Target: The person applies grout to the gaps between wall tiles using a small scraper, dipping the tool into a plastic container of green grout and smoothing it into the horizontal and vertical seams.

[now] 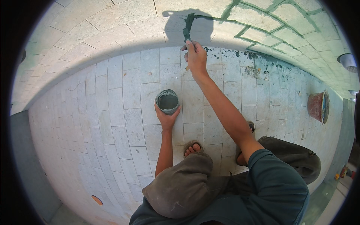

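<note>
While L hand (167, 119) cups pot (169, 112) | R hand (196, 58) pinches tool (188, 28) by end | tool juts fwd, nr wall (137, 18)

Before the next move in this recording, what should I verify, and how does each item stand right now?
1. Left grip: left hand wraps the green-smeared cup. Ok.
2. Cup opening faces up, with dark paste inside. Ok.
3. Right grip: right hand holds the paste-coated tool. Ok.
4. Tool pressing on the tiled wall: cannot tell.
5. Floor near the wall free of spatters: not ok; dark spatters show there.
6. Red bucket apart from both hands: ok.
</note>
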{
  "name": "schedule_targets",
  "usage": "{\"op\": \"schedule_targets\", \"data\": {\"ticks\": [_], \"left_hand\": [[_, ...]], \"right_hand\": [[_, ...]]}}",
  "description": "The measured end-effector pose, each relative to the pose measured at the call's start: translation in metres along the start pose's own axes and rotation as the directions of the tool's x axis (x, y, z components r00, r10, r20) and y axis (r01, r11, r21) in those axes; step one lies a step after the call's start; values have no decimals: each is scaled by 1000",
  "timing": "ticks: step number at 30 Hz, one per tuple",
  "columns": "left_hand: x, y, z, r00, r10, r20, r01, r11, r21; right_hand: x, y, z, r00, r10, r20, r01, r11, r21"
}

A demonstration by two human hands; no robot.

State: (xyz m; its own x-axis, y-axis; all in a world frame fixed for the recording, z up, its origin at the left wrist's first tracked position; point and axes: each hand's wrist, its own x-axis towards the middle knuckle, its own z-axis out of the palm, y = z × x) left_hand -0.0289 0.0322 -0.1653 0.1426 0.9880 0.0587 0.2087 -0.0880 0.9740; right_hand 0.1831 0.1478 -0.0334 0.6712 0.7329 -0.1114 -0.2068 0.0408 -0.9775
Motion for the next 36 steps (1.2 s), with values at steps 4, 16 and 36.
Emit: {"op": "schedule_targets", "data": {"ticks": [4, 16, 36], "left_hand": [[1, 1, 3, 1000, 21, -1, -21, 1000, -19], [3, 7, 7, 996, 73, -49, -74, 997, -17], [2, 5, 1, 999, 44, -32, -43, 999, 26]], "right_hand": [[30, 13, -6, 991, 133, -30, -132, 991, 32], [45, 17, -11, 969, 238, -74, -230, 968, 96], [30, -3, 2, 998, 54, -17, -53, 997, 56]]}}
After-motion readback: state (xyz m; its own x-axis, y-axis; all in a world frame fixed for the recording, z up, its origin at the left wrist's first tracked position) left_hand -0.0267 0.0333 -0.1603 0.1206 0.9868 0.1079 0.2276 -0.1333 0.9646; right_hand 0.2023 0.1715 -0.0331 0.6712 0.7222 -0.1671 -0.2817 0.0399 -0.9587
